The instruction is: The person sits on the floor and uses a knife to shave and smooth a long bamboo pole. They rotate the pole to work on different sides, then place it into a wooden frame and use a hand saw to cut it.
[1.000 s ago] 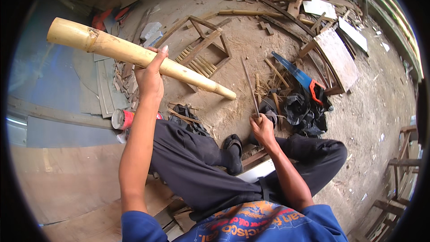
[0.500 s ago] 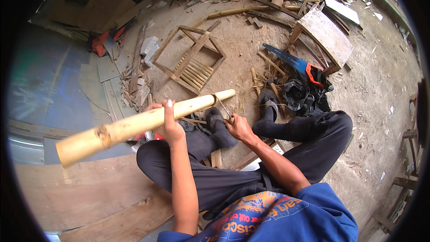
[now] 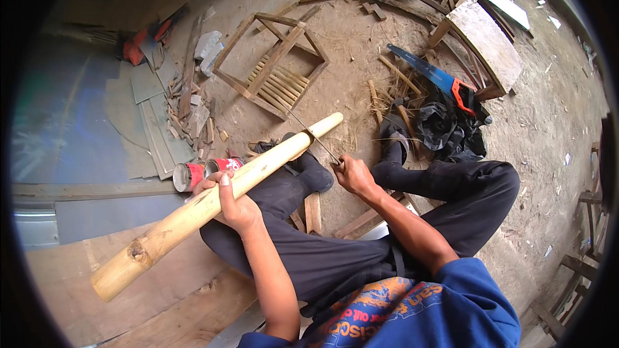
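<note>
A long pale yellow pole [image 3: 187, 222] with a dark knot near its thick end slants across my lap. My left hand [image 3: 235, 206] is closed round its middle, thumb on top. Close to the thin far end, a dark notch is cut into the pole. My right hand [image 3: 353, 174] grips one end of a thin metal rod-like tool [image 3: 327, 151], whose exact kind I cannot make out. The rod lies across the pole at that notch, and its other end sticks out past the far side. My fingers hide its grip.
On the dirt floor ahead lies a wooden frame [image 3: 274, 64] with pale slats. A handsaw [image 3: 425, 76] with an orange handle rests by a black plastic bag [image 3: 448, 129]. Red cans [image 3: 188, 177] stand beside my left knee. Wood scraps and a board-topped piece [image 3: 487, 42] lie farther off.
My right hand has moved slightly right and up, and the rod now reaches past the pole's far side. The pole's thick end has dropped, tilting it more steeply. The view has shifted a little.
</note>
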Available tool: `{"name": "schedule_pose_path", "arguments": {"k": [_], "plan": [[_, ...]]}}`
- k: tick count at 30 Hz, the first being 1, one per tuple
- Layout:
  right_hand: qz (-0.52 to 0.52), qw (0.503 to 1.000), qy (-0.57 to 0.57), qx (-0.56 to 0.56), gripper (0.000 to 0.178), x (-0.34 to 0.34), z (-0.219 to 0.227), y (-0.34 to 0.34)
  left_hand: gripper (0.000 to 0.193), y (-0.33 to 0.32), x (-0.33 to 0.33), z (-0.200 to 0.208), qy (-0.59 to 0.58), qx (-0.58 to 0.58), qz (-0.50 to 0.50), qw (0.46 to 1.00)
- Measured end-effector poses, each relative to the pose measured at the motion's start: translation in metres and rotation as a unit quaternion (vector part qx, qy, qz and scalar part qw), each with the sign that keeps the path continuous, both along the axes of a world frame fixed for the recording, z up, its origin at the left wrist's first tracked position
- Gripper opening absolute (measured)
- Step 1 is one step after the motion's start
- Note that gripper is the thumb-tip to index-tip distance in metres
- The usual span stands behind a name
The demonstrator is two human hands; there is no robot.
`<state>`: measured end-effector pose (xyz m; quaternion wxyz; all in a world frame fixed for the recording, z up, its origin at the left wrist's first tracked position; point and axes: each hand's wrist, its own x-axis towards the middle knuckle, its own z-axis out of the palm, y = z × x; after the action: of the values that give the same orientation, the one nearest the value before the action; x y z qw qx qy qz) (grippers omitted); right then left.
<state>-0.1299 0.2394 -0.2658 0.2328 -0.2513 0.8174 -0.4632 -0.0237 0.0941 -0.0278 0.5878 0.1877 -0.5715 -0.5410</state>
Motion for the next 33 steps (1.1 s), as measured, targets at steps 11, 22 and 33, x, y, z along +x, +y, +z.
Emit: {"name": "schedule_pose_path", "arguments": {"k": [11,22,33], "plan": [[0.032,0.999,0.034,-0.020,0.027,0.019,0.018,-0.004,0.024,-0.026,0.028,-0.017,0.004,0.046,0.041,0.998],[0.008,1.000,-0.015,-0.006,0.028,0.017,0.003,-0.010,0.027,-0.019,0.012,-0.011,0.004,0.069,0.133,0.989],[0.037,0.999,-0.019,0.002,0.027,0.016,0.014,-0.004,0.032,-0.013,0.012,-0.011,-0.009,0.085,0.170,0.982]]}}
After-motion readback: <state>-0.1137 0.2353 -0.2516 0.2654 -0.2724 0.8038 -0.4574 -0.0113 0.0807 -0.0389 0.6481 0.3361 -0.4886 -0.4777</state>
